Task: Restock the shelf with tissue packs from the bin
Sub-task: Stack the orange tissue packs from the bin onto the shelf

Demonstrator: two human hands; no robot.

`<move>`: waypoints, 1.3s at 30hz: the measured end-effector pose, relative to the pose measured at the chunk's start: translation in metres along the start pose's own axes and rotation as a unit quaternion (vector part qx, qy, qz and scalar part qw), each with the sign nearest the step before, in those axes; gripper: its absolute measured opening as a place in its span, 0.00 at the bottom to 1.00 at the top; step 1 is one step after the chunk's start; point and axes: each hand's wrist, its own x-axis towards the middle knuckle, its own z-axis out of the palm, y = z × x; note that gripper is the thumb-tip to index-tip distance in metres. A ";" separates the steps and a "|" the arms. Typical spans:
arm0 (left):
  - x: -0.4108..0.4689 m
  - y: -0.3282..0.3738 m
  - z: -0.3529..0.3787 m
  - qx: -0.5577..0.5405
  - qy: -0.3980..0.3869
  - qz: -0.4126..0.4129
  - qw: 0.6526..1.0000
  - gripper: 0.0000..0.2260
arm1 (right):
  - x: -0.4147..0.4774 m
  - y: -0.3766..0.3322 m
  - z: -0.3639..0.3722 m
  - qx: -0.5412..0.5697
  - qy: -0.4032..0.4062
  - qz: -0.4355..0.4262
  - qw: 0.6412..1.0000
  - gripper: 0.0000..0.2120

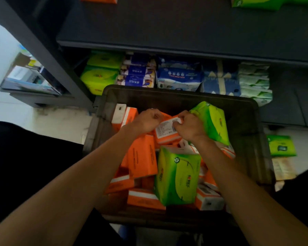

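Note:
A dark bin (181, 95) stands on the floor in front of a grey shelf unit (167, 45). It is full of orange tissue packs (142, 157) and two green tissue packs, one in the middle (176, 176) and one at the far right (212, 121). Both my hands reach into the far end of the bin. My left hand (147, 121) and my right hand (189, 126) each grip an end of an orange pack with a white label (165, 130). My right hand also touches the far green pack.
The bottom shelf holds green packs (100, 73), blue packs (180, 77) and pale green packs (254, 82). The shelf board above is mostly bare. A green pack (281, 145) lies on the floor right of the bin. A box of goods (28, 75) sits at the left.

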 end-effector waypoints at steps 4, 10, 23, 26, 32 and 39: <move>0.011 -0.012 0.007 0.053 -0.032 0.005 0.998 0.18 | 0.014 -0.008 0.010 -0.061 -0.018 0.055 0.996 0.25; 0.013 -0.006 0.000 0.153 -0.097 0.022 0.983 0.26 | 0.015 -0.011 0.011 -0.094 -0.058 0.076 0.991 0.20; -0.027 0.005 -0.008 0.135 0.018 0.000 0.991 0.24 | -0.027 -0.013 -0.008 0.036 -0.085 0.068 0.993 0.11; -0.046 0.025 -0.017 0.182 0.052 0.069 0.980 0.23 | -0.041 -0.016 -0.022 0.217 -0.090 0.055 0.970 0.10; -0.089 0.062 -0.037 0.272 0.230 0.197 0.913 0.19 | -0.060 -0.031 -0.053 0.461 -0.086 0.129 0.874 0.16; -0.115 0.063 -0.051 0.424 0.289 0.301 0.804 0.25 | -0.081 -0.057 -0.068 0.541 -0.166 0.080 0.821 0.17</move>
